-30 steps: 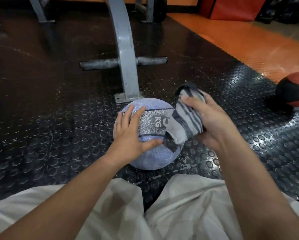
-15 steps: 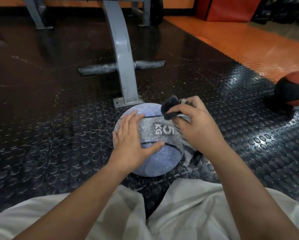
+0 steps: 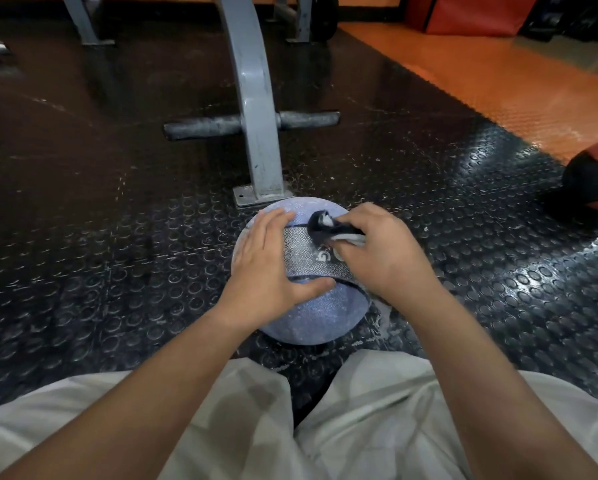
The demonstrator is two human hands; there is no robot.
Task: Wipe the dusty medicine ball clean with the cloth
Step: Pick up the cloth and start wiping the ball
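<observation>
A dusty blue medicine ball (image 3: 311,317) with a grey band and a white weight mark rests on the black studded floor between my knees. My left hand (image 3: 268,268) lies flat on its left side, fingers spread, thumb across the lower band. My right hand (image 3: 384,252) presses a bunched dark and white striped cloth (image 3: 328,228) onto the top right of the ball. Most of the cloth is hidden under the hand; a pale end shows by the ball's right edge.
A grey metal machine leg (image 3: 256,133) with a cross bar (image 3: 221,124) stands just behind the ball. A red and black medicine ball (image 3: 592,181) lies at the right edge. Orange flooring (image 3: 498,84) runs along the back right. My pale trousers (image 3: 359,410) fill the foreground.
My right hand brought the cloth down from beside the ball onto its top right and slid it leftward over the weight mark. My left hand stayed on the ball.
</observation>
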